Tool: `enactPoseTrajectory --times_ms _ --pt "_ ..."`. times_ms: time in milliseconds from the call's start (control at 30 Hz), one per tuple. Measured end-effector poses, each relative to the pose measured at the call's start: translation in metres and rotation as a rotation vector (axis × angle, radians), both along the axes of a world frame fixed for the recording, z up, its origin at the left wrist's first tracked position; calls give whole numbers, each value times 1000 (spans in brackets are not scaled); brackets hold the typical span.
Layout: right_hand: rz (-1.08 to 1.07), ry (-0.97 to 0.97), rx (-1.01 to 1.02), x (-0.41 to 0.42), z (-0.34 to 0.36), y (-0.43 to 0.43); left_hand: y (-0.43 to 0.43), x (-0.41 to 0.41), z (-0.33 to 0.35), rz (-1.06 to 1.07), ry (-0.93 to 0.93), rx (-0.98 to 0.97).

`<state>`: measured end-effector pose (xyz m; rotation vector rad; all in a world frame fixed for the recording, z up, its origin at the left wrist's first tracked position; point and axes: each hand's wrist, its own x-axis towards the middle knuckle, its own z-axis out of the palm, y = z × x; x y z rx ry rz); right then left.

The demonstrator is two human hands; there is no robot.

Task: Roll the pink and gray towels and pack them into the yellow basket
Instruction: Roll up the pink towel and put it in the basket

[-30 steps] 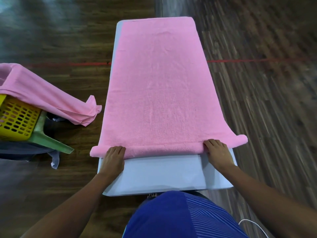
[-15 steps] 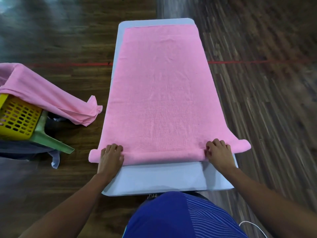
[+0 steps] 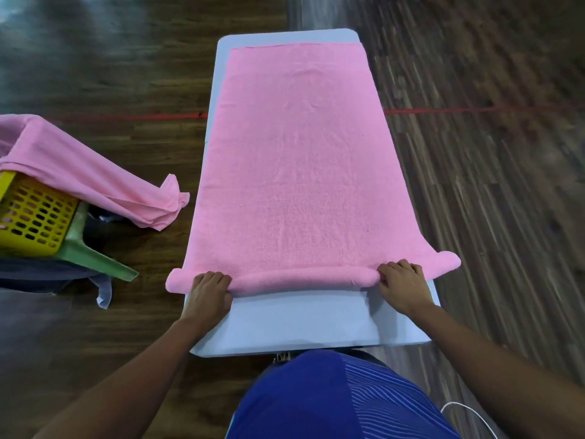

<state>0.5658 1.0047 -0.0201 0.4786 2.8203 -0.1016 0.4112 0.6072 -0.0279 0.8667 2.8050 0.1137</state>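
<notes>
Table (image 3: 300,324): pink towel (image 3: 300,169), near-edge roll

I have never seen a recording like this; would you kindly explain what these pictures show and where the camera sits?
No machine here: a person works with two bare hands, filmed by one camera worn on the head, looking down. A pink towel lies spread on a pale narrow table. The left hand and right hand grip its rolled near edge, fingers curled on the roll. At the left, a yellow basket has a second pink towel draped over it.
</notes>
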Motion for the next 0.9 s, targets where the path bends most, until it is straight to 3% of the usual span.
enactPoseTrajectory --times_ms 100,167,300,433,567,767,900 --pt "-18 -156 -18 -5 8 1 7 -8 10 -6 -78 -158" --pt "-66 -147 -52 -4 5 3 7 -9 12 15 -125 -178" --pt "-36 134 30 7 -8 4 0 -8 1 90 19 48" --pt "-43 286 -38 18 -11 -3 2 9 -6 48 118 116" --pt "-8 161 -21 31 -15 -9 -6 23 -13 -56 54 28" --pt "-50 139 33 18 -13 -6 2 10 -4 2 5 60" --pt "-19 -38 67 6 -1 2 7 0 2 8 -90 -9"
